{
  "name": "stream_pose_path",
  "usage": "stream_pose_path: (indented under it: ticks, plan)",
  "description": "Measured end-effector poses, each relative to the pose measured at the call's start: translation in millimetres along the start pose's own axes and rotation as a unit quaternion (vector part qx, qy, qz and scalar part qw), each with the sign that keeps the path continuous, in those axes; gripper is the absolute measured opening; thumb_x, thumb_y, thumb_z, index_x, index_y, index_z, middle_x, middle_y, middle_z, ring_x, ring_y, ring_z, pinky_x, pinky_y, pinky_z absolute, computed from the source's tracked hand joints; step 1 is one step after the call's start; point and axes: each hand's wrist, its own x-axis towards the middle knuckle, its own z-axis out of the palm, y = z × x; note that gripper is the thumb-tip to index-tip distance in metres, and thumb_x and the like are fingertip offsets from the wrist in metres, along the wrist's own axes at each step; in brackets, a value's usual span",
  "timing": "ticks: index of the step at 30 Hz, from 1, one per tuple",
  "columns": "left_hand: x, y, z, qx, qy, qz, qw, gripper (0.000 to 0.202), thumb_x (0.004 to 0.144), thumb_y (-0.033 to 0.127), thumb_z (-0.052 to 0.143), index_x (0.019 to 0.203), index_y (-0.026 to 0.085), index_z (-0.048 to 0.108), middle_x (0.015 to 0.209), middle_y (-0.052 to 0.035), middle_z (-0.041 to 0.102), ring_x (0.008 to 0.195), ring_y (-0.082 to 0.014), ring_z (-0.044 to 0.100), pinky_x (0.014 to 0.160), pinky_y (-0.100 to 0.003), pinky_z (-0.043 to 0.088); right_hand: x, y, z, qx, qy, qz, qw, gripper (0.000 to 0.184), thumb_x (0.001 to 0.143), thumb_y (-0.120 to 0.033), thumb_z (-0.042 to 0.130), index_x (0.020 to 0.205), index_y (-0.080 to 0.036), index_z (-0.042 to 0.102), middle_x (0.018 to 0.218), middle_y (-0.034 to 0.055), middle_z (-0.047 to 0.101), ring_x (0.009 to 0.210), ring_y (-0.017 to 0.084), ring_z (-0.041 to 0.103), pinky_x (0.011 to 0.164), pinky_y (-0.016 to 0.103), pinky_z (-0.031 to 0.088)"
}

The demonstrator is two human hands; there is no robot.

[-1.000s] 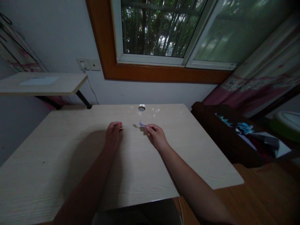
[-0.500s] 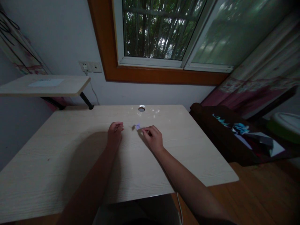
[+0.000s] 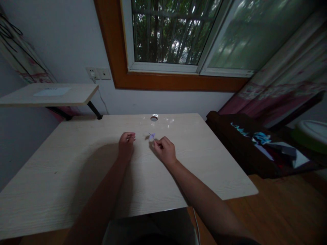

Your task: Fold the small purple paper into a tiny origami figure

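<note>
While the right hand (image 3: 165, 149) pinches a small purple piece (image 3: 152, 136) by its near end, thumb against forefinger and the other fingers folded into the palm, the left hand (image 3: 126, 142) rests loosely curled, its thumb close to the bent fingers in a narrow opening; whether anything lies between those fingertips I cannot tell. The purple piece sits in the gap between the two hands, nearer the right, just over the pale wood-grain desk (image 3: 204, 163), with a thin dark line running through it; its exact form is too small to make out. A cable hole (image 3: 154, 118) lies beyond it, near the desk's far edge. No brand or label can be read: a pale sheet (image 3: 51, 92) on the raised shelf (image 3: 83, 93) carries faint marks, too small to make out. Both forearms reach forward from the near edge, the left forearm (image 3: 106, 187) sloping up and inward to a hand with its thumb side uppermost, the right forearm (image 3: 201, 187) slanting in from the lower right, its wrist nearly straight and the knuckles turned up, fingertips pointing toward the left hand.
</note>
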Motion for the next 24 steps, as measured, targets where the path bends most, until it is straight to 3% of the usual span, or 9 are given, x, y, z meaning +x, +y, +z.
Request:
stream_pose_path:
  ticks: [14, 24]
  plan:
    - [-0.5, 0.8, -4.9, 0.053, -0.031, 0.016, 0.998, 0.017, 0.085, 0.03, 0.056, 0.093, 0.019, 0.066, 0.091, -0.0046, 0.069, 0.081, -0.0176, 0.067, 0.074, -0.032, 0.055, 3.0, 1.7, -4.3, 0.061, -0.001, 0.073, 0.995, 0.011, 0.093, -0.026, 0.061, 0.088, -0.02, 0.07, 0.077, 0.0036, 0.065, 0.065, 0.014, 0.056, 0.063, 0.027, 0.046]
    - [-3.6, 5.9, -6.1, 0.062, -0.033, 0.024, 0.997, 0.015, 0.086, 0.03, 0.055, 0.092, 0.02, 0.065, 0.09, -0.0044, 0.068, 0.082, -0.0172, 0.065, 0.077, -0.031, 0.053, -0.6, 4.2, -0.8, 0.004, -0.017, 0.046, 0.999, 0.015, 0.091, -0.024, 0.061, 0.077, -0.02, 0.061, 0.069, 0.0007, 0.055, 0.064, 0.014, 0.054, 0.06, 0.025, 0.042]
